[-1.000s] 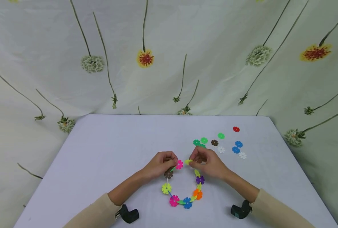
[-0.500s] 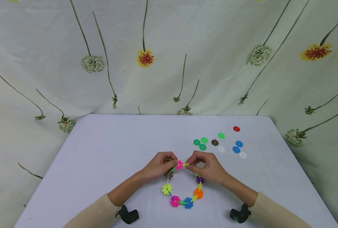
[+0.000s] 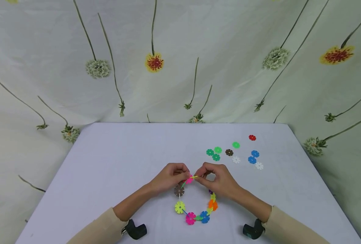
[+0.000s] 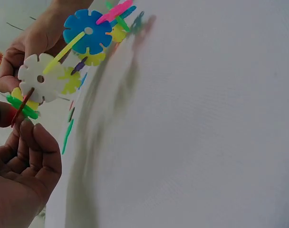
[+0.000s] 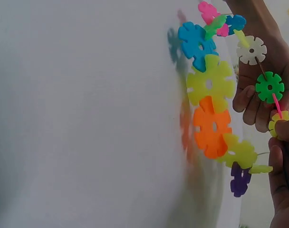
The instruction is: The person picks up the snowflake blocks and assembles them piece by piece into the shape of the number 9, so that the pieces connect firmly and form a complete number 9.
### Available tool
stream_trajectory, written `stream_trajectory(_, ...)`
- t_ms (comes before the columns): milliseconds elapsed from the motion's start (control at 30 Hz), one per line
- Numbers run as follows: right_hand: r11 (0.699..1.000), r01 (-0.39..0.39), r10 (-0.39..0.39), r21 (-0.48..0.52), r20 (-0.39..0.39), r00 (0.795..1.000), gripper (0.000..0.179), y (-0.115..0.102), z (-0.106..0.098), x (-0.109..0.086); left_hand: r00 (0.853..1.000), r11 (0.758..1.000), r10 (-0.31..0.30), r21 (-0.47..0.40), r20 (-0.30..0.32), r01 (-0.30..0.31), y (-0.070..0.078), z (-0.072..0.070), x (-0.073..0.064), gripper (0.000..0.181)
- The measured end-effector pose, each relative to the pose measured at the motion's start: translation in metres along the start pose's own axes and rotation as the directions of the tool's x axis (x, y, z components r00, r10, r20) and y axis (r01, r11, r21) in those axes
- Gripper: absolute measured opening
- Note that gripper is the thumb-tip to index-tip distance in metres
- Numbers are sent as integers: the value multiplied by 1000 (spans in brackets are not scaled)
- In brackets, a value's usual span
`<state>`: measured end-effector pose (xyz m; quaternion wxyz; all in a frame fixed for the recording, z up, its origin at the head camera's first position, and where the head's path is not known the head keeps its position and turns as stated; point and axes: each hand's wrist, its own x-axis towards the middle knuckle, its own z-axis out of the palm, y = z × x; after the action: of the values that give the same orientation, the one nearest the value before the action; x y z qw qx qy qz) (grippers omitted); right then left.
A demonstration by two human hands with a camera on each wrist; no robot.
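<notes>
A looped chain of flower-shaped snap discs hangs between my hands. My left hand (image 3: pixel 170 178) pinches its upper left end, by a pink disc (image 3: pixel 189 180). My right hand (image 3: pixel 219 180) pinches a yellow disc (image 5: pixel 279 124) between thumb and fingertips; its edge meets the pink disc. From the pink one the chain runs down through green (image 5: pixel 269 87), brown and white (image 5: pixel 252 50) discs. An orange disc (image 3: pixel 213 205) and a purple disc (image 5: pixel 240 179) lie on its right side. My right fingers partly cover the upper right of the loop in the head view.
Loose discs lie on the white table (image 3: pixel 131 149) beyond my right hand: green (image 3: pixel 216 157), brown (image 3: pixel 229 152), white (image 3: pixel 236 159), blue (image 3: pixel 252 160) and red (image 3: pixel 252 137). A flower-printed cloth (image 3: pixel 180 88) hangs behind the table.
My right hand has moved left with the yellow disc, from a gap beside the pink disc to contact with it. The pink disc has tilted, and the lower loop has swung slightly right.
</notes>
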<state>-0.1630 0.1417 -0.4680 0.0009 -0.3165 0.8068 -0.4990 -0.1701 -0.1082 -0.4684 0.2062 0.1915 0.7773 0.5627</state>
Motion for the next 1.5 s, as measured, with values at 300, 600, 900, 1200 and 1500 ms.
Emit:
stream_trajectory(300,1000,25,-24,-11,74,997,15,0,-15,3,999,1000,30,5,18,-30,0,0,1,18)
stream_trajectory(600,973,-141,136,-180,-39,990,15,32,-44,28,1000,1000,8,0,0,-8,-7,-3,-2,19)
stream_trajectory(900,782,-265,283,-564,-57,957,29,63,-49,44,1000,1000,13,-16,21,-12,-8,0,-4,19)
stream_trajectory(1200,801,-293,306,-523,-63,950,24,63,-46,55,1000,1000,-3,-11,8,3,-6,-1,-3,19)
stream_trajectory(1500,901,-258,240,-349,-96,966,11,59,-43,47,1000,999,-16,-34,10,16,-8,-2,-2,22)
